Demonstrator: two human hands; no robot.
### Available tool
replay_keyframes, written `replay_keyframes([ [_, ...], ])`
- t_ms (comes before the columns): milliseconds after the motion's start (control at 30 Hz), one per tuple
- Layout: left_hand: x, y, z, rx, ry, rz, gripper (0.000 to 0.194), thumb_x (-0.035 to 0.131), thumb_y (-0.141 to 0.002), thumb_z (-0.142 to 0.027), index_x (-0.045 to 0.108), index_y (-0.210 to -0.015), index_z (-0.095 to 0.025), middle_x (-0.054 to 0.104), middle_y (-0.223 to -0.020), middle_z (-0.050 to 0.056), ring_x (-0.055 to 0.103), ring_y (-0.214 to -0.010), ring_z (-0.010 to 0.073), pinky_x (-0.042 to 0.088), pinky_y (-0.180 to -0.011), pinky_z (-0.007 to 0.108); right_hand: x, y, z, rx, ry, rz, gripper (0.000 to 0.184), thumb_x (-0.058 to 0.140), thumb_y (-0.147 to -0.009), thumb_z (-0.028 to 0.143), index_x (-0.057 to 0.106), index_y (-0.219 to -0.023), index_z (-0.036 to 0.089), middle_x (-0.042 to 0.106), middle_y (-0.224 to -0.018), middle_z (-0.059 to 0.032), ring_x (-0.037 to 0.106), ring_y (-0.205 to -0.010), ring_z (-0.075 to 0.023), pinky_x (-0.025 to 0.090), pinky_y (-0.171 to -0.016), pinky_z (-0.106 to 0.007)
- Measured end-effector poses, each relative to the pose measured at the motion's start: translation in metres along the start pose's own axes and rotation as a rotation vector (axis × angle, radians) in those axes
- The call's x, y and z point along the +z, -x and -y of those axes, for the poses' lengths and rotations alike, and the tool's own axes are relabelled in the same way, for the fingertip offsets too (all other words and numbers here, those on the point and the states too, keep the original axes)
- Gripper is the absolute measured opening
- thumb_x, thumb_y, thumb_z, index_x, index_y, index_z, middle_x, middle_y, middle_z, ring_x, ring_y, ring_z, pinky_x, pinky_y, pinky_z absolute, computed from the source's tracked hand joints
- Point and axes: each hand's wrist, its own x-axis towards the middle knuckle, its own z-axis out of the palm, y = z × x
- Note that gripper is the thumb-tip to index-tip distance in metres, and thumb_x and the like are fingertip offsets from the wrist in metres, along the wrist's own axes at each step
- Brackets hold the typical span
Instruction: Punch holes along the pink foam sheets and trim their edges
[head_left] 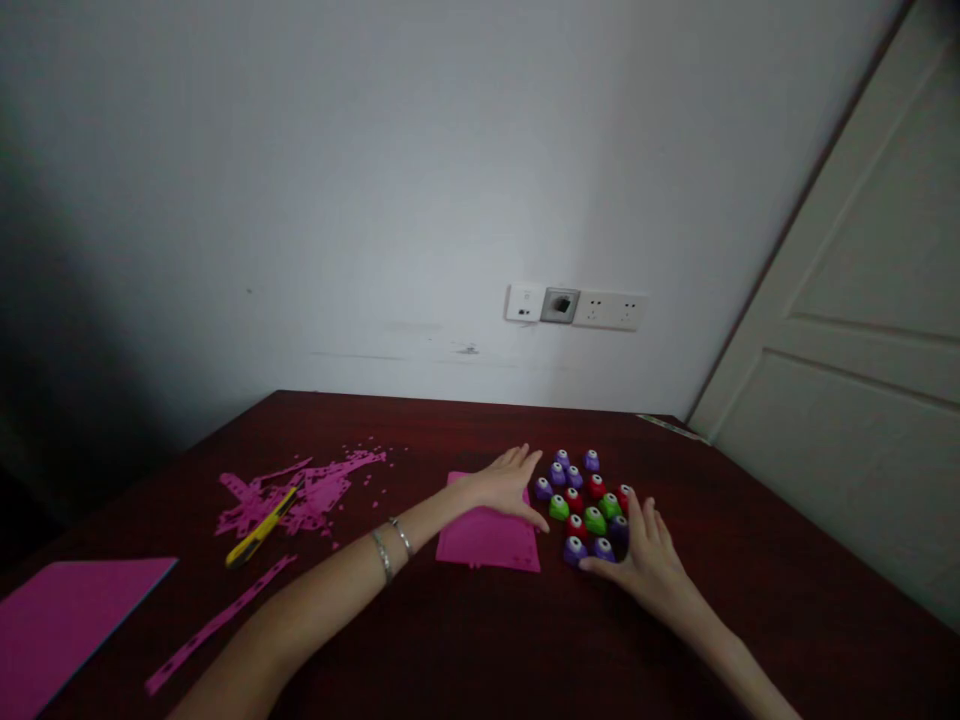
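My left hand [504, 486] reaches over a pink sheet [487, 540], its fingers and thumb spread, with nothing in its grasp. Just right of it stands a cluster of small purple, red and green craft punches [595, 520] with white round tops. My right hand [645, 550] is on the cluster's right side, fingers apart from the thumb. Its thumb comes up to a purple punch [603, 549] in the front row, and its fingers are by the punches at the right edge. Whether it touches them is hard to tell.
A yellow utility knife [262, 532] lies on a heap of pink paper scraps [322, 495] at the left. Nearer are a punched pink strip [217, 622] and a large pink sheet [75, 620]. The dark red table [465, 640] meets a wall with sockets [609, 311].
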Motion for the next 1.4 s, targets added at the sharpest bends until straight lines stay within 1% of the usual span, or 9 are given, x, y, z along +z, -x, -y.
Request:
replay_keyframes([
  [100, 0.008, -0.018, -0.015, 0.068, -0.042, 0.057, 0.124, 0.061, -0.055, -0.069, -0.011, -0.140, -0.013, -0.012, -0.146, 0.020, -0.009, -0.133, 0.0362, 0.011, -0.106, 0.052, 0.005, -0.010, -0.007, -0.014, -0.034, -0.003, 0.125, 0.061, -0.051, 0.071, 0.004, -0.141, 0.005, 0.018, -0.143, -0.0271, 0.005, -0.134, -0.0384, 0.017, -0.106, -0.052],
  [200, 0.018, -0.026, -0.029, 0.107, -0.083, 0.074, 0.128, 0.059, -0.052, -0.072, -0.012, -0.140, -0.014, -0.015, -0.146, 0.020, -0.012, -0.132, 0.0396, 0.010, -0.104, 0.057, 0.008, -0.019, -0.012, -0.010, -0.092, 0.003, 0.123, 0.064, -0.052, 0.065, 0.003, -0.141, 0.007, 0.019, -0.144, -0.0252, 0.005, -0.134, -0.0365, 0.017, -0.106, -0.051],
  [367, 0.033, -0.035, -0.036, 0.107, -0.113, 0.061, 0.128, 0.053, -0.051, -0.079, -0.010, -0.141, -0.012, -0.011, -0.146, 0.020, -0.010, -0.132, 0.0417, 0.009, -0.101, 0.062, 0.008, -0.035, -0.018, -0.061, -0.214, 0.092, 0.119, 0.065, -0.055, 0.059, 0.001, -0.141, 0.007, 0.012, -0.146, -0.0237, 0.003, -0.135, -0.0320, 0.017, -0.107, -0.047],
  [567, 0.030, -0.053, -0.020, 0.064, -0.134, 0.071, 0.127, 0.055, -0.053, -0.076, -0.007, -0.141, -0.010, -0.015, -0.146, 0.020, -0.008, -0.132, 0.0419, 0.014, -0.102, 0.059, 0.009, -0.063, -0.019, -0.124, -0.330, 0.153, 0.120, 0.065, -0.057, 0.058, -0.005, -0.142, 0.011, 0.005, -0.148, -0.0197, 0.002, -0.136, -0.0281, 0.015, -0.109, -0.045],
  [700, 0.023, -0.063, -0.004, 0.058, -0.151, 0.062, 0.124, 0.054, -0.055, -0.074, -0.007, -0.141, -0.008, -0.008, -0.146, 0.022, -0.005, -0.133, 0.0392, 0.016, -0.103, 0.055, 0.012, -0.084, -0.017, -0.147, -0.358, 0.165, 0.120, 0.067, -0.055, 0.058, -0.002, -0.142, 0.012, 0.006, -0.148, -0.0192, 0.002, -0.136, -0.0283, 0.014, -0.109, -0.045],
  [900, 0.016, -0.077, 0.018, 0.067, -0.150, 0.036, 0.124, 0.057, -0.053, -0.073, -0.002, -0.140, -0.007, 0.002, -0.146, 0.025, 0.008, -0.133, 0.0397, 0.021, -0.102, 0.052, 0.019, -0.111, -0.009, -0.169, -0.439, 0.208, 0.120, 0.067, -0.055, 0.059, 0.002, -0.142, 0.009, 0.014, -0.146, -0.0221, 0.018, -0.134, -0.0290, 0.018, -0.108, -0.042],
  [1033, 0.012, -0.083, 0.029, 0.088, -0.154, 0.000, 0.120, 0.057, -0.054, -0.072, 0.004, -0.140, -0.007, 0.016, -0.144, 0.024, 0.019, -0.131, 0.0379, 0.024, -0.101, 0.048, 0.026, -0.124, -0.004, -0.200, -0.456, 0.200, 0.118, 0.068, -0.055, 0.058, 0.005, -0.142, 0.009, 0.018, -0.144, -0.0220, 0.023, -0.132, -0.0289, 0.020, -0.107, -0.041],
  [1167, 0.010, -0.080, 0.034, 0.113, -0.142, -0.046, 0.115, 0.058, -0.056, -0.070, 0.007, -0.140, -0.009, 0.024, -0.142, 0.021, 0.027, -0.127, 0.0357, 0.026, -0.100, 0.045, 0.028, -0.128, -0.001, -0.231, -0.470, 0.214, 0.115, 0.070, -0.056, 0.055, 0.006, -0.142, 0.014, 0.020, -0.144, -0.0201, 0.026, -0.131, -0.0292, 0.022, -0.107, -0.043],
  [1400, 0.019, -0.075, 0.027, 0.068, -0.151, -0.113, 0.116, 0.054, -0.057, -0.073, 0.002, -0.140, -0.010, 0.021, -0.143, 0.020, 0.026, -0.126, 0.0372, 0.026, -0.098, 0.047, 0.020, -0.125, 0.002, -0.311, -0.424, 0.230, 0.108, 0.069, -0.057, 0.054, 0.013, -0.141, 0.015, 0.026, -0.140, -0.0178, 0.026, -0.131, -0.0281, 0.021, -0.107, -0.042],
])
